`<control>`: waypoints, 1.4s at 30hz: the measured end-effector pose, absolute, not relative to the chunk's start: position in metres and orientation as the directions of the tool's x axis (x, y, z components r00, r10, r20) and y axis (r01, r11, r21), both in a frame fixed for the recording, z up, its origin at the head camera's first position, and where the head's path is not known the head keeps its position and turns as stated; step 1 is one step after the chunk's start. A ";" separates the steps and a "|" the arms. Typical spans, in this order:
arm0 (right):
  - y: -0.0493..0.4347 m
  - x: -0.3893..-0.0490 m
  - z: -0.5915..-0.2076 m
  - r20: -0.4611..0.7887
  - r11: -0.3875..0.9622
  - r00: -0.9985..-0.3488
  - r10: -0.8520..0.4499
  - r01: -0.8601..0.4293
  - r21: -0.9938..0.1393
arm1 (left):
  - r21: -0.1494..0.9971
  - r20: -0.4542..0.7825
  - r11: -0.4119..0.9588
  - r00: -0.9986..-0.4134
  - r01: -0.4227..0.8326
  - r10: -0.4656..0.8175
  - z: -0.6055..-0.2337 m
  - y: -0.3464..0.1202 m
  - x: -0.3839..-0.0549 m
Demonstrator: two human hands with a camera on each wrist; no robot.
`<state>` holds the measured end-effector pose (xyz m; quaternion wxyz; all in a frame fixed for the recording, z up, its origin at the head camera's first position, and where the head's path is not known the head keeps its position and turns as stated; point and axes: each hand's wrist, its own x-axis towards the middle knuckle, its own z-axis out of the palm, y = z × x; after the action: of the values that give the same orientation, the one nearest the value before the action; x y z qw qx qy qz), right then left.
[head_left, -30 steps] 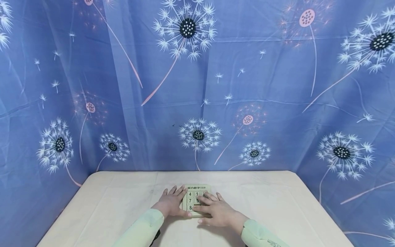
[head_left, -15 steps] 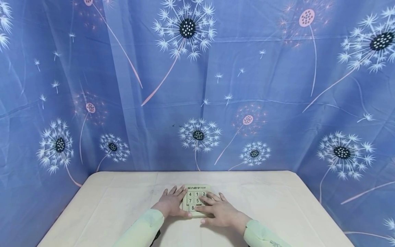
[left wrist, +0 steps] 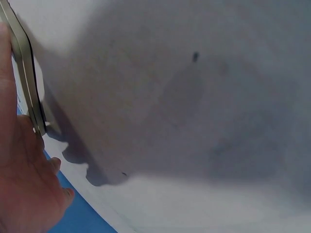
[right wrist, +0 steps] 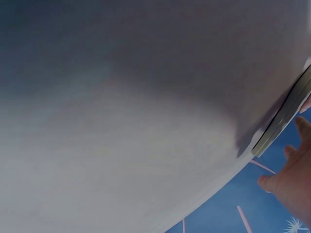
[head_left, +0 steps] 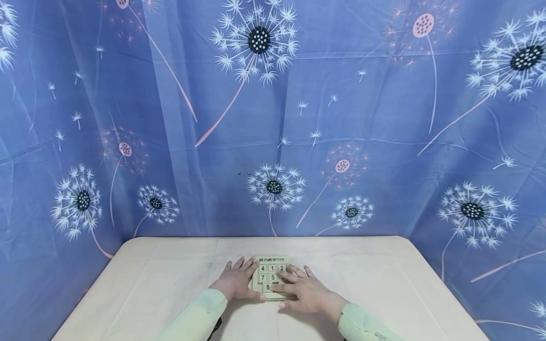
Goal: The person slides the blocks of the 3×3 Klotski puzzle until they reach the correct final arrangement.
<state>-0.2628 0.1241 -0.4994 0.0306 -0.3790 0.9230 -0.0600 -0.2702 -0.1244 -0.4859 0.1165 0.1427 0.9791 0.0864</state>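
A pale green sliding number puzzle [head_left: 271, 294] lies flat on the table between both hands. Its tiles 4, 1, 2, 7, 5 and 8 show; the right part of the board is covered. Along its left edge rests my left hand [head_left: 236, 280], fingers spread and fairly straight, thumb at the near left corner. My right hand [head_left: 309, 292] reaches over the right side from above, its fingers extended, one fingertip touching the 8 tile [head_left: 267, 287]. In the left wrist view the board's rim [left wrist: 28, 73] appears beside the thumb. The right wrist view catches the rim [right wrist: 284, 116] near several fingers.
A cream-coloured table [head_left: 170, 265] with rounded far corners carries the puzzle. Blue curtains [head_left: 213, 189] printed with dandelions hang behind it and on both sides. Light green sleeves [head_left: 196, 315] cover the forearms.
The 8 tile has slid to the right within the bottom row, leaving a gap at its left. My right hand has shifted slightly right with it. The left hand stays put.
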 end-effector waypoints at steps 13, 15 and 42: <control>0.130 -0.265 -0.499 0.006 0.693 -0.702 -0.712 -0.704 -0.153 | 0.188 -0.204 0.949 -0.935 0.254 0.291 -0.488 -0.124 -0.272; 0.130 -0.265 -0.498 0.010 0.690 -0.700 -0.714 -0.706 -0.159 | 0.185 -0.205 0.949 -0.935 0.254 0.290 -0.487 -0.124 -0.272; 0.137 -0.263 -0.491 0.011 0.698 -0.710 -0.704 -0.695 -0.173 | 0.187 -0.203 0.949 -0.935 0.255 0.292 -0.486 -0.123 -0.270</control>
<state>-0.2625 0.1366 -0.4911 0.0281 -0.3798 0.9210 -0.0823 -0.2700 -0.1229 -0.4863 0.1146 0.1394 0.9804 0.0791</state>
